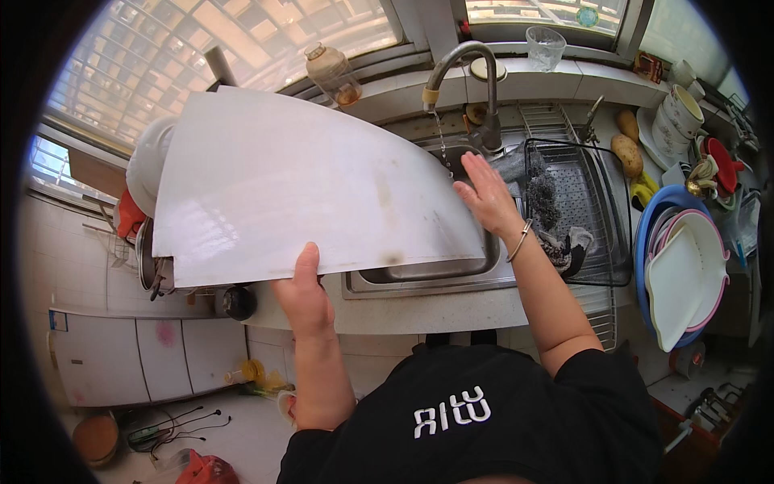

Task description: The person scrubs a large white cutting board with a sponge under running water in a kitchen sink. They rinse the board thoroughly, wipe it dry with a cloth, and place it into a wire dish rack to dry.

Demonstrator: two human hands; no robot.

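Observation:
My left hand [307, 296] grips the lower edge of a large white flat panel [290, 181], its thumb on top and its fingers hidden beneath. The panel carries a few brownish stains and reaches over the stainless steel sink [423, 270]. From the curved faucet [465, 54] a thin stream of water runs down by the panel's right part. My right hand [485, 196] is held flat beside the panel's right end, fingers extended and holding nothing; whether it touches the panel is unclear. A bracelet is on that wrist.
Right of the sink, a black-rimmed rack [580, 199] holds a grey cloth and dark scrubbing material. Beyond are potatoes [627, 155], stacked bowls [678, 121] and a blue basin [642, 266] with white boards and trays. A glass [545, 48] and a jar [332, 72] stand near the windows.

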